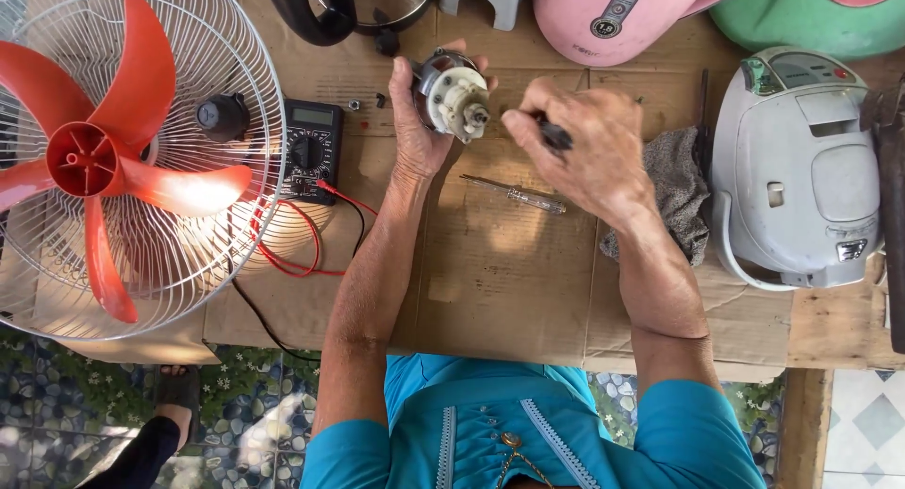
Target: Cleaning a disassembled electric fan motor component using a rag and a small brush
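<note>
Right now I have the small fan motor (452, 95) raised above the cardboard-covered bench (500, 281), my left hand (419, 121) wrapped around its housing, shaft end toward me. My right hand (575, 140) is closed on a dark-handled tool (554, 133) just beside the gear end. I judge this a loosening step; next calls for seating the tip squarely. A clear-handled screwdriver (514, 194) lies below.

Your left hand (419, 121) is holding a small fan motor (452, 95) above the cardboard-covered table (509, 281), its shaft facing you. Your right hand (580, 145), just right of the motor, is gripping a dark-handled tool (554, 133). A clear-handled screwdriver (514, 194) is lying below the motor; a multimeter (311, 149) is sitting to its left.
</note>
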